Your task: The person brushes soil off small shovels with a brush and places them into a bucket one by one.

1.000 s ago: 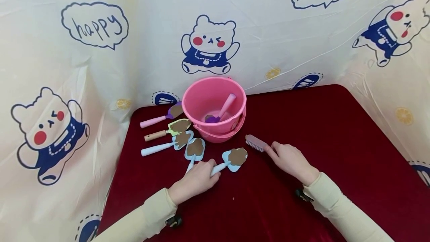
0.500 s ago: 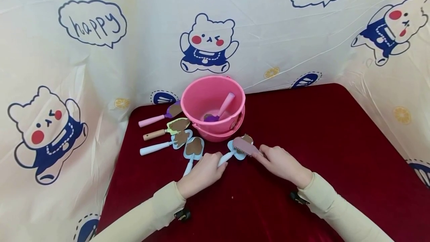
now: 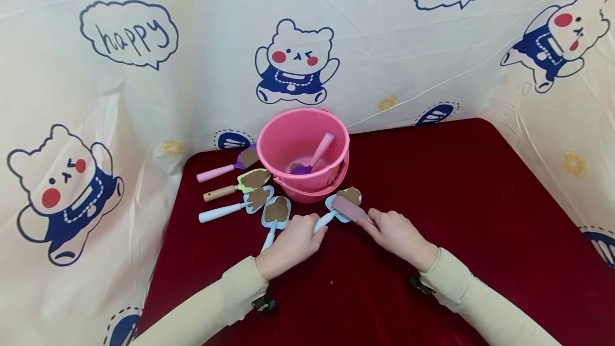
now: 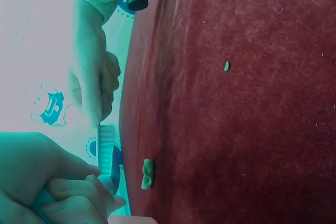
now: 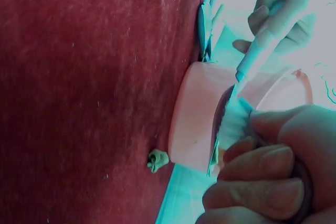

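In the head view my left hand [image 3: 294,244] grips the handle of a light blue toy shovel [image 3: 325,220]. Its blade, which bears a brown patch, is tilted and looks raised above the table in the wrist views. My right hand [image 3: 400,236] holds a mauve brush [image 3: 349,209] by its handle. The brush lies over the blade and hides part of it. White bristles [image 4: 106,145] face the blade in the left wrist view. Close by, the right wrist view shows the right fingers [image 5: 268,182] curled round the brush handle.
Nested pink buckets [image 3: 278,148] stand behind the hands, with a pink-handled purple shovel [image 3: 322,151] inside. Several brown-patched shovels lie left of them, including a green trowel [image 3: 221,193]. A small lump [image 5: 157,160] lies on the dark red tabletop [image 3: 447,175].
The right hand has moved the brush leftward, from beside the blade onto it. My left hand has shifted slightly forward and right with the shovel.
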A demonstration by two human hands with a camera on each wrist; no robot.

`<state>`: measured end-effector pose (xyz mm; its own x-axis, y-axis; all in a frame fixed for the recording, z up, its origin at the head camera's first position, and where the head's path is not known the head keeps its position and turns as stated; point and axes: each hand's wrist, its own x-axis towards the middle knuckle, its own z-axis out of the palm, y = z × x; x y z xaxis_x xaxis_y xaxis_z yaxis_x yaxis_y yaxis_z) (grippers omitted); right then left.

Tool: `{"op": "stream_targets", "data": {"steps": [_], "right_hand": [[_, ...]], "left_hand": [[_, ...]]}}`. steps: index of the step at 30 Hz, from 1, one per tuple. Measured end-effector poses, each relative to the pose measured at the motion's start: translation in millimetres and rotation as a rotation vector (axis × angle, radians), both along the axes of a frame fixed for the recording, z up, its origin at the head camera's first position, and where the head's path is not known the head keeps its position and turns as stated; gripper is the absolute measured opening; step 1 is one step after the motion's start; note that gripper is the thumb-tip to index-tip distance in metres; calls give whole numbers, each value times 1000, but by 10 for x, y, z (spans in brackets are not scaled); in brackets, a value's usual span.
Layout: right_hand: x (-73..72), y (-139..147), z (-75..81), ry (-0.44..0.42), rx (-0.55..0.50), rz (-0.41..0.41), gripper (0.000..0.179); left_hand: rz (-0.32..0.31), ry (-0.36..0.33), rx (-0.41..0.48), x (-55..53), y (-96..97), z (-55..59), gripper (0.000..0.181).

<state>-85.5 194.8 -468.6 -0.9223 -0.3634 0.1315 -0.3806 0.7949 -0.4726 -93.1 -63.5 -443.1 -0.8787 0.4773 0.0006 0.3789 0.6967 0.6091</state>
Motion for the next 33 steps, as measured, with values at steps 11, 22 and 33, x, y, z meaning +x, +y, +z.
{"op": "stream_targets", "data": {"steps": [11,22,33], "right_hand": [[24,-44,-13,-9,-30,-78,36],[48,-57,-50,101,24,-72,36],[48,-77,-35,136,18,-32,34]], "left_hand": [[-9,16,-16,-20,25,41,24],[-7,-27,-6,14,32,33,22],[-2,8,-28,7,-7,40,22]]}}
